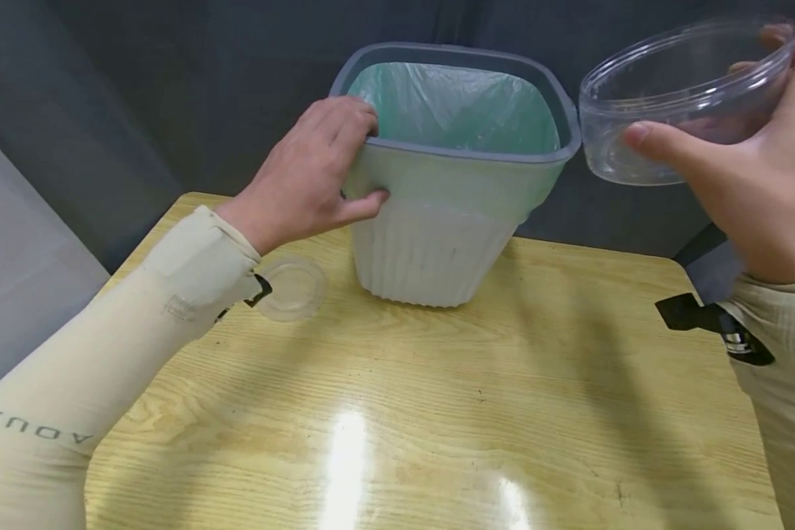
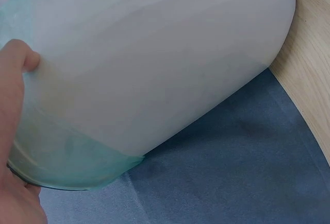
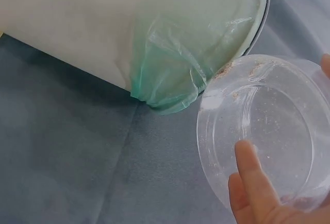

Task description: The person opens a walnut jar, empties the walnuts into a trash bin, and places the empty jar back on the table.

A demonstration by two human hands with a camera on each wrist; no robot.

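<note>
- Left hand (image 1: 311, 173) clamped on the rim of the lined bin (image 1: 437, 250), tilting it at the worktop's (image 1: 437, 412) far edge.
- Right hand (image 1: 755, 177) gripping the clear tub (image 1: 676, 103) beside the bin's mouth — only crumbs left inside.
- Emptying seemingly done — lid (image 1: 294, 287) off, on the worktop.

White ribbed bin (image 1: 437, 243) w/ grey rim and green liner folded over the top, upright at table's 12 o'clock edge, gripped at its left rim. Clear round plastic container (image 1: 682, 103), tilted, held in the air at bin's 3 o'clock; crumb-like specks inside, prob. residue.
</note>
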